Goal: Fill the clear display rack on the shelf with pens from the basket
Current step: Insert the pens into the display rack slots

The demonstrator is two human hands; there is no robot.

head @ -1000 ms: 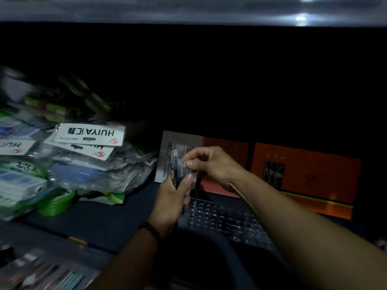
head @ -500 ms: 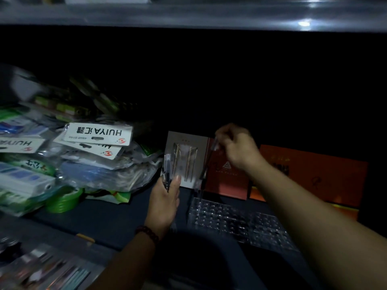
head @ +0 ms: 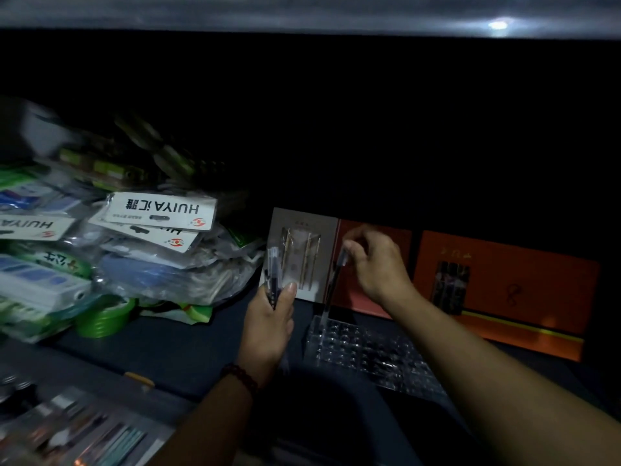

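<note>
Plastic packets [head: 158, 264] with upside-down "HUIYA" header cards crowd the left of the shelf [head: 188, 351], a green tape roll [head: 100, 317] just in front of them. The left hand [head: 268, 321] curls round a bundle of pens [head: 273, 277] before a grey card of gold pens [head: 302, 253]. The right hand [head: 376, 264] pinches one pen [head: 331, 290] by its top, its lower end meeting the far-left corner of the clear rack [head: 363, 351], with orange boxes [head: 524, 297] behind.

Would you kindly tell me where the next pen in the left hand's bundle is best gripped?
Probably pinch a cap end from above-right with the right hand once it frees its pen: the bundle stands upright, tops clear above the left hand, which wraps the lower barrels.
</note>
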